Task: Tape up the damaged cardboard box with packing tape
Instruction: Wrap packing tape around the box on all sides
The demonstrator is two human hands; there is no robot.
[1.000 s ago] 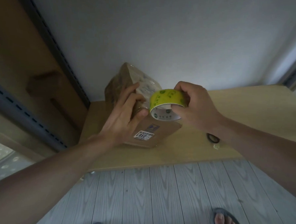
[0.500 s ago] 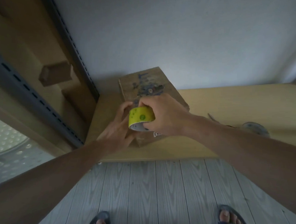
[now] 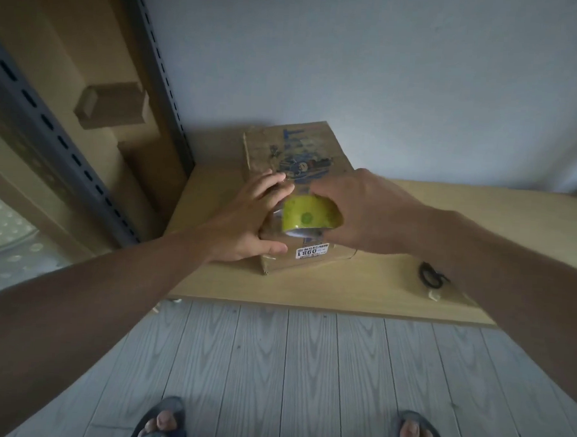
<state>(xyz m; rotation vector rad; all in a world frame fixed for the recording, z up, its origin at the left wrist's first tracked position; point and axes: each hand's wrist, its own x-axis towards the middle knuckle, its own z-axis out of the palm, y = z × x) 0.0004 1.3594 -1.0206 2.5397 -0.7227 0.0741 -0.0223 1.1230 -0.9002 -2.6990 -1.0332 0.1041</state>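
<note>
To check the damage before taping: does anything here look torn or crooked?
Yes. The cardboard box has a split, frayed near bottom corner and a ragged left top edge; it lies askew to the table edge.

The brown rectangular cardboard box (image 3: pixel 304 152) is matt, rough paperboard with faded blue print on top; its near corner is creased and frayed. A white paper label (image 3: pixel 312 252) on its near side looks smooth. The yellow-green dotted roll of packing tape (image 3: pixel 309 214) has a glossy plastic sheen. The pale wood-look desk (image 3: pixel 360 289) is smooth and matt, like laminate. Near its right front edge lies a small black ring (image 3: pixel 428 274), its material unclear. The grey plank floor (image 3: pixel 306 369) shows wood grain with a low sheen. The dark grey slotted upright (image 3: pixel 160 78) looks like painted metal. The white wall (image 3: pixel 356 54) is matt.
</note>
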